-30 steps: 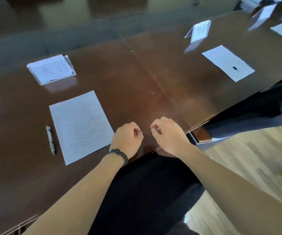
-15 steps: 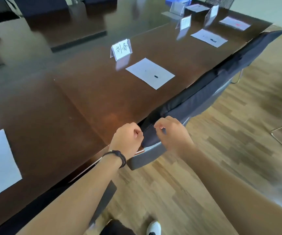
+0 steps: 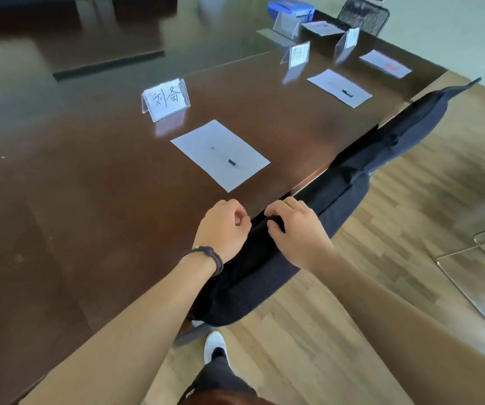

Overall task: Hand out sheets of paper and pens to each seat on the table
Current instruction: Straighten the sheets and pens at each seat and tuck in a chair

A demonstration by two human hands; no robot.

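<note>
A white sheet of paper (image 3: 220, 154) lies on the dark wooden table (image 3: 89, 185) with a pen (image 3: 231, 162) on top of it, in front of a name card (image 3: 165, 99). Farther right, a second sheet (image 3: 339, 87) also carries a pen (image 3: 346, 92), behind it a name card (image 3: 298, 55). A third sheet (image 3: 385, 63) lies near the table's far end. My left hand (image 3: 223, 226) is curled into a fist at the table edge and holds nothing. My right hand (image 3: 296, 233) has its fingers curled over a dark chair back (image 3: 264, 267), also empty.
A second dark chair (image 3: 410, 127) is pushed in along the table's right edge. A blue box (image 3: 290, 8), another name card (image 3: 350, 38) and a mesh chair (image 3: 362, 14) are at the far end. Wood floor and a clear floor mat (image 3: 483, 276) lie to the right.
My view has swung right along the table. The printed sheet and pen at the left seat have left the view. Both hands stay curled and now hover by the chair back.
</note>
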